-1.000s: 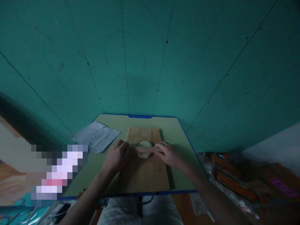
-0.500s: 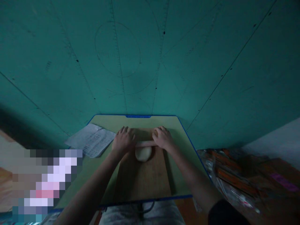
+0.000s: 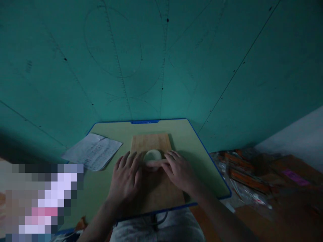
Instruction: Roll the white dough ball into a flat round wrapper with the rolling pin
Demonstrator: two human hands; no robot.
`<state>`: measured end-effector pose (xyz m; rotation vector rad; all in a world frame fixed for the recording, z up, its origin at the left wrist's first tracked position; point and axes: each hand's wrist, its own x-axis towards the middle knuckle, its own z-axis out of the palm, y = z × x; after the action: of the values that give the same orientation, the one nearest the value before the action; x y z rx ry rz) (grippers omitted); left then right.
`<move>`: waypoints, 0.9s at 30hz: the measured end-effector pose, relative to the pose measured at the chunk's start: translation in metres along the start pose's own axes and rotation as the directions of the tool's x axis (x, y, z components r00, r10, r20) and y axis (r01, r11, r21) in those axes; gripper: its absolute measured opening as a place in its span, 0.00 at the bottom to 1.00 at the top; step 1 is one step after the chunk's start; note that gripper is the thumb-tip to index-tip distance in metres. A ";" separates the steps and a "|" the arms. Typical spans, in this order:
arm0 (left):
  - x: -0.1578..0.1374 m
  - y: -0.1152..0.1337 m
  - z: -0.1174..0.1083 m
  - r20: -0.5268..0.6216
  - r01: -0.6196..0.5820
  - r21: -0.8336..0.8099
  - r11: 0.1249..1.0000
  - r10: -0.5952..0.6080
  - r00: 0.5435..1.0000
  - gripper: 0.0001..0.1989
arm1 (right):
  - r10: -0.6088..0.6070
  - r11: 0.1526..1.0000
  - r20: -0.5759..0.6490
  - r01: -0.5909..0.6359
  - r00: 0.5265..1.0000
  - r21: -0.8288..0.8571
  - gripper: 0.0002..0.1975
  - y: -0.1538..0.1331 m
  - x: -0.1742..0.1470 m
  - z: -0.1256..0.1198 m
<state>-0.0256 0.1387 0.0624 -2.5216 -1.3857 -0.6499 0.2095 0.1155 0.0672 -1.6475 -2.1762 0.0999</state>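
Note:
A pale round piece of dough [image 3: 152,155] lies on a wooden cutting board [image 3: 151,139]. Across its near part rests a thin wooden rolling pin [image 3: 156,163]. My right hand [image 3: 179,170] has its fingers closed around the pin's right end. On the other side, my left hand [image 3: 127,176] is over the board's left edge, fingers stretched and apart, close to the pin's left end. Whether its thumb side touches the pin, I cannot tell in this dim light.
The board sits on a small light-green table [image 3: 202,174] with a blue rim, against a green wall [image 3: 186,67]. A sheet of paper [image 3: 93,151] lies at left. Plastic-wrapped items [image 3: 247,178] and cardboard [image 3: 300,168] are on the right.
Both hands and the rolling pin have moved toward me, the pin passing from the dough's far edge to its near part. My left hand's fingers have spread. The camera view has shifted slightly.

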 end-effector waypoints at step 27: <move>-0.016 0.035 -0.006 -0.001 -0.026 0.123 0.992 0.027 1.000 0.26 | -0.034 0.999 -0.054 0.032 0.998 -0.025 0.15 0.031 0.028 0.014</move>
<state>-0.0055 0.1054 0.0616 -2.4379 -1.3456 -0.5452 0.2260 0.1535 0.0531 -1.6075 -2.1711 0.0202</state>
